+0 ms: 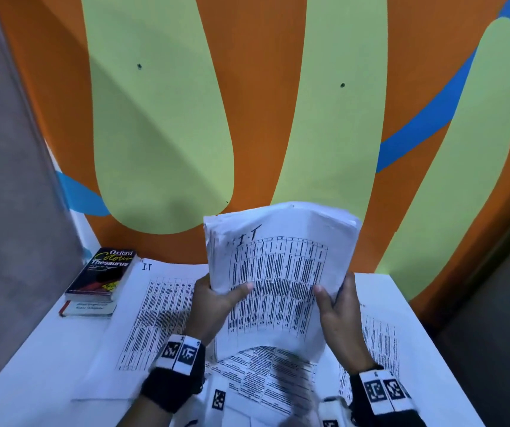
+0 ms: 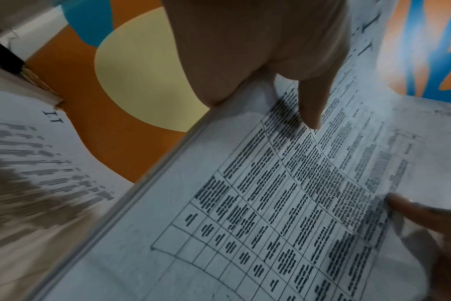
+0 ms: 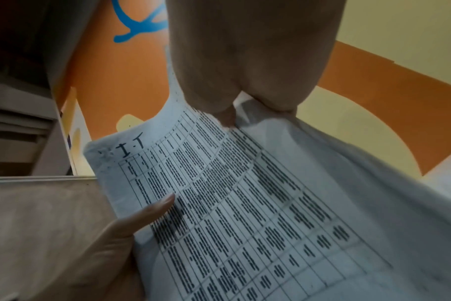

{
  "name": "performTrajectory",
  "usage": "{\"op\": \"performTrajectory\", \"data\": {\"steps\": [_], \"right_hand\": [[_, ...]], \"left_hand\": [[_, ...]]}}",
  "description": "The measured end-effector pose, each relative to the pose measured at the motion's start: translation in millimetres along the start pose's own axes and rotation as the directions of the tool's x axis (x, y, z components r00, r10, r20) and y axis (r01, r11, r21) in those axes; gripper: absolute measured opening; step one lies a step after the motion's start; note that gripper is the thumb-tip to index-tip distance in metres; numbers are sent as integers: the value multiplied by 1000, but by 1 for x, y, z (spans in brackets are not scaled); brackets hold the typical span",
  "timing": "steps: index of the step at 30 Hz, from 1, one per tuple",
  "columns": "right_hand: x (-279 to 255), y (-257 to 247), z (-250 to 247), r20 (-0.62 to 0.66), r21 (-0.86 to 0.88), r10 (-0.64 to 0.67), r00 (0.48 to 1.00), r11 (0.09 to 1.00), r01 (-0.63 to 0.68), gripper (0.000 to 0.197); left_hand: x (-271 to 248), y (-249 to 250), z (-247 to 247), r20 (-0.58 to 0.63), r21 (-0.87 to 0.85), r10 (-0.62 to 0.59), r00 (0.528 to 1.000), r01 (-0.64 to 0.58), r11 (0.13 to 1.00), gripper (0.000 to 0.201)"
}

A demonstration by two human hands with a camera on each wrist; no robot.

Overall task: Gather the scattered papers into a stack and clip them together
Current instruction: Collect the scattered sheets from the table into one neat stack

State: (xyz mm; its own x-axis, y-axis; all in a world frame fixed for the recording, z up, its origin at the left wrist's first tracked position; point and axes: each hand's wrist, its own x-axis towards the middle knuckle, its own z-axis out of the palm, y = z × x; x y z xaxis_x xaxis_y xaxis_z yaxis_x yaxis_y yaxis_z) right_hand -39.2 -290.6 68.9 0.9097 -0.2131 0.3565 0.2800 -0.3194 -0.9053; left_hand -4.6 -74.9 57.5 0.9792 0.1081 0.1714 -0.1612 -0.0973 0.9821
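I hold the thick bundle of white printed paper sheets [image 1: 278, 282] upright between my left hand [image 1: 216, 300] and right hand [image 1: 337, 306], thumbs in front pinching its side edges, and I judge it light but floppy, so gripping low keeps it straight

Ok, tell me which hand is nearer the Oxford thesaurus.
Left. The left hand grips the paper stack's left edge, on the side of the thesaurus; the right hand grips the stack's far edge.

A white table [image 1: 47, 359] stands against an orange-and-green painted wall [image 1: 263, 118].
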Motion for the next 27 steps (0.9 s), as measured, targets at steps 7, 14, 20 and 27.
{"op": "performTrajectory", "data": {"steps": [7, 14, 20, 27], "right_hand": [[-2, 29, 22, 83, -202, 210, 974, 961, -190, 38], [11, 40, 114, 189, -366, 401, 896, 876, -315, 63], [6, 39, 225, 313, -670, 575, 756, 698, -253, 86], [-13, 38, 283, 205, -778, 634, 746, 568, -269, 82]], "left_hand": [[-8, -6, -6, -39, 151, -62, 997, 67, 986, 44], [9, 28, -110, -298, 370, 203, 933, -83, 925, 52], [6, 44, -189, -431, 512, 389, 814, -134, 848, 48], [-9, 28, -227, -548, 493, 303, 780, 9, 870, 51]]}}
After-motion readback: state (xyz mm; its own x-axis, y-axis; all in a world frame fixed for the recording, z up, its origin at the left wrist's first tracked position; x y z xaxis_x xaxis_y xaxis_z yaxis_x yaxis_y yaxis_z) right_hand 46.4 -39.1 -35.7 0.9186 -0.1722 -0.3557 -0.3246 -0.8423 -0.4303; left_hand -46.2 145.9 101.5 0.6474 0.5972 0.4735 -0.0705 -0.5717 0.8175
